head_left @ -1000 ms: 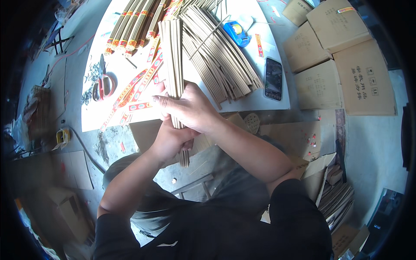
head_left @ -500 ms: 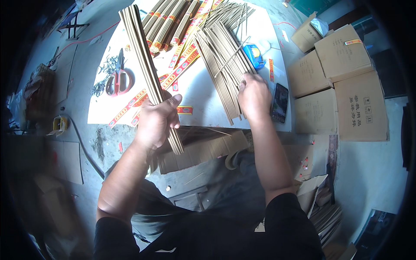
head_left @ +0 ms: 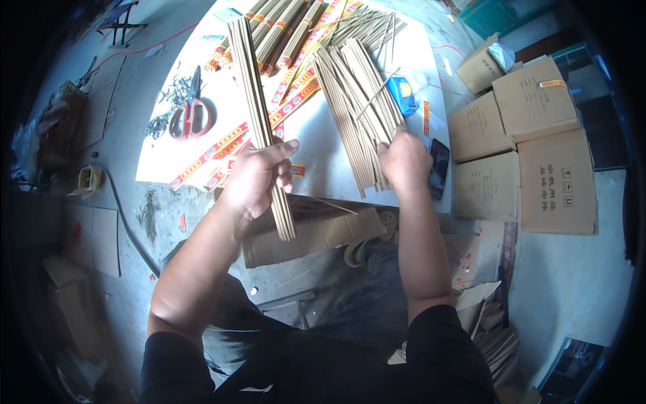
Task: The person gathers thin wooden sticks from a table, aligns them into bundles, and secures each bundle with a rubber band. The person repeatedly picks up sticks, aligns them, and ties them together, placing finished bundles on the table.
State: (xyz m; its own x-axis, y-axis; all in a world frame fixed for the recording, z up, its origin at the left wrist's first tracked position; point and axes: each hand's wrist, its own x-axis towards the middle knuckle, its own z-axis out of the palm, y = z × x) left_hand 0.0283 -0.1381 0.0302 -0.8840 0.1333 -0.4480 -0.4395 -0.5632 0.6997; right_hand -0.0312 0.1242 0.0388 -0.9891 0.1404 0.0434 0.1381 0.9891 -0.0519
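My left hand is closed around a bundle of thin brown incense sticks, held tilted above the near edge of the white table. The sticks poke out below the fist. My right hand, fingers curled, pinches at the near right side of a loose pile of incense sticks; its fingertips are partly hidden. Behind the pile lie more scattered sticks. Several tied bundles with red and yellow bands rest at the back. Red and yellow paper strips cross the table between the hands.
Red-handled scissors lie at the table's left beside dark ties. A blue tape dispenser and a phone are at the right. Cardboard boxes stack on the right floor; an open carton sits below the table edge.
The whole view has shifted a little. My left hand still grips its bundle, now slightly more upright. My right hand stays at the loose pile's near right side, its wrist turned a little.
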